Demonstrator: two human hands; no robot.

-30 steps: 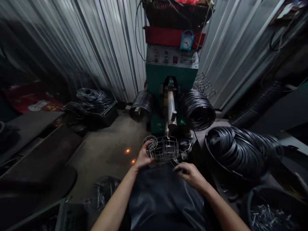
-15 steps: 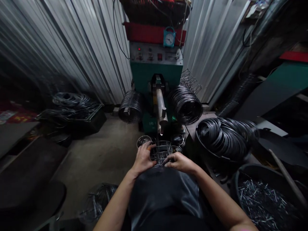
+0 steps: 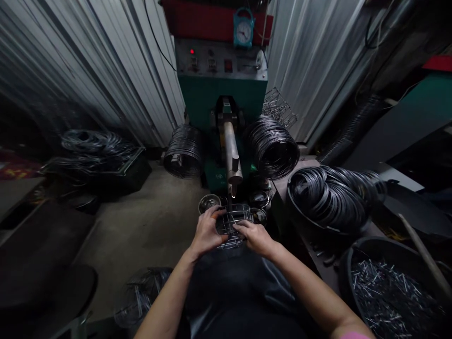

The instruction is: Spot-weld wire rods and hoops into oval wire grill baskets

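Observation:
A small round wire basket (image 3: 233, 242), made of rings and short cross wires, is between my hands just above my dark apron. My left hand (image 3: 206, 230) is closed round its left side, with orange wraps on thumb and finger. On its right side, my right hand (image 3: 254, 235) has its fingers curled over the wires and the thumb hidden. Whether a loose wire is in those fingers I cannot make out. Beyond the basket, the metal arm (image 3: 231, 150) of a green machine (image 3: 197, 94) points toward me, its tip above and apart from the basket.
Coils of wire rings hang at the machine's left (image 3: 183, 150) and right (image 3: 271, 146). A tub of wire rings (image 3: 328, 197) stands to the right, near a black basin (image 3: 348, 278) of short metal pieces. A crate (image 3: 136, 165) with wire coils sits at the left.
My right hand's fingers have moved from the basket's near edge up and forward over its wires. My left hand keeps its hold. The camera view has tilted slightly downward.

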